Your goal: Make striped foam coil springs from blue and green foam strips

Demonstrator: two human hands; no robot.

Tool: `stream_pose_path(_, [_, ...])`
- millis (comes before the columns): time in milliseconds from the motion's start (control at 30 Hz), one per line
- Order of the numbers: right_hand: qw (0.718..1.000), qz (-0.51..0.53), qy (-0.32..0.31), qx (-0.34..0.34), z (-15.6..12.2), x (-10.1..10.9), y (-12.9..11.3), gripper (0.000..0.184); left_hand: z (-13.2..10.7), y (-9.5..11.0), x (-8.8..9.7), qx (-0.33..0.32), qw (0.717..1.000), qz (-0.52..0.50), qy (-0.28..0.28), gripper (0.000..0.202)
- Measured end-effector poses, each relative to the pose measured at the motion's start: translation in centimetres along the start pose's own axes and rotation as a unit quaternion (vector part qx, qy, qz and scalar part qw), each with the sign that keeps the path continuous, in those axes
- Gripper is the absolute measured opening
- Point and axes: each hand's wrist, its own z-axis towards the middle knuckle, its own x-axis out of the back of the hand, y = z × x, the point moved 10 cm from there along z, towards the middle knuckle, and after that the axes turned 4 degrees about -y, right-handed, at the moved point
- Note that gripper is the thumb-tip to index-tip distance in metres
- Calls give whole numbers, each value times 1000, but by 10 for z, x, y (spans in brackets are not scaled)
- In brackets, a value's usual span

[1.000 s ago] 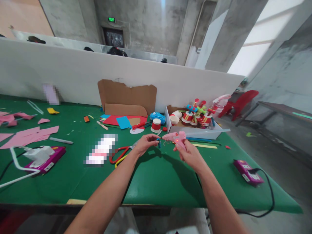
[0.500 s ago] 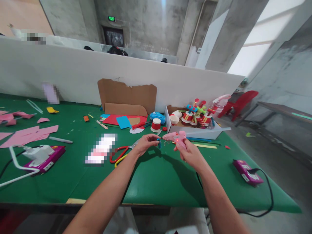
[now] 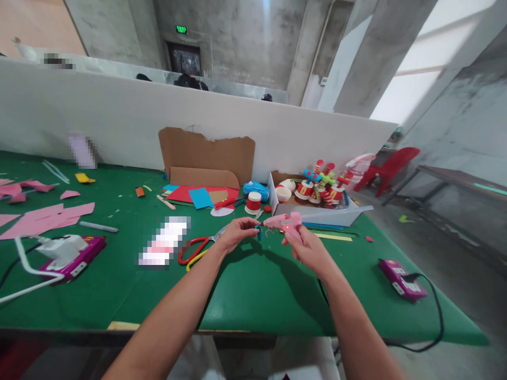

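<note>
Pink paper pieces (image 3: pixel 47 219) are spread on the green counter (image 3: pixel 253 301), well to the left of the left hand. Nearer to that hand, though well apart from it, a purple power strip (image 3: pixel 85 258) is fitted with a white plug (image 3: pixel 63 250). A grey stick (image 3: pixel 99 227) is laid beyond the strip, also left of the hand. Scissors (image 3: pixel 203 247) with red and yellow handles are placed just left of the left hand, their blades partly hidden by it. Beyond that hand, red paper (image 3: pixel 180 195) is overlapped by a blue sheet (image 3: pixel 200 198).

By the left hand (image 3: pixel 240 235) a small blue coil (image 3: pixel 260 234) is pinched between thumb and fingertips, hanging just below them. A red-and-white paper cup (image 3: pixel 253 203) is stood upside down beyond the coil. A pink glue gun (image 3: pixel 292 224) is gripped by the right hand (image 3: pixel 308 247), its nozzle aimed left at the coil; whether they are touching cannot be told. Beyond the right hand, cup figures (image 3: pixel 304 191) are gathered in a white box (image 3: pixel 327 215). Well to its right, a second purple strip (image 3: pixel 400 277) is joined to a black cord (image 3: pixel 440 311).
</note>
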Motion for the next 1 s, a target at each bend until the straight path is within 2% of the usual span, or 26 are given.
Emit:
stream_pose_path(567, [1000, 9, -2, -6, 2, -4, -1, 24, -1, 2, -4, 12, 1000, -26, -4, 37])
stream_pose_path(1000, [1000, -16, 16, 4, -1, 9, -1, 20, -1, 3, -1, -1, 1000, -9, -7, 34])
